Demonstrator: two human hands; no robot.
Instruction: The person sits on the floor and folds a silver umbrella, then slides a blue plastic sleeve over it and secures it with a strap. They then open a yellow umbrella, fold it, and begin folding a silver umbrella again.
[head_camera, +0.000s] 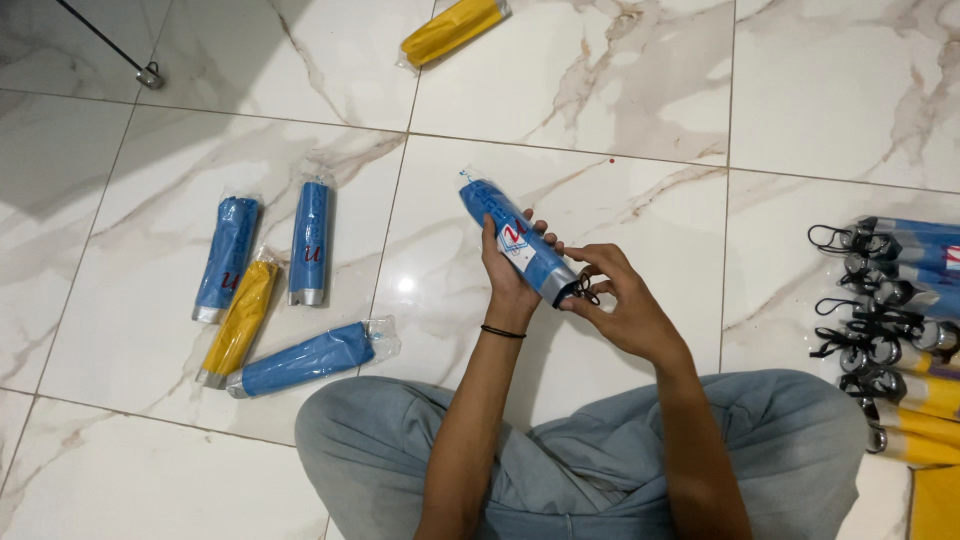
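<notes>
My left hand (510, 270) is wrapped around a folded blue umbrella (505, 232) in a clear plastic sleeve, holding it tilted above the marble floor. My right hand (620, 305) is at the umbrella's near end, with the fingers pinching the black wrist strap (583, 290) by the silver handle. A thin black band sits on my left wrist.
On the floor to the left lie three sleeved blue umbrellas (308, 242) and a yellow one (238, 322). Another yellow umbrella (450, 30) lies at the top. A stack of unsleeved umbrellas with black straps (890, 300) is at the right edge. My crossed legs fill the bottom.
</notes>
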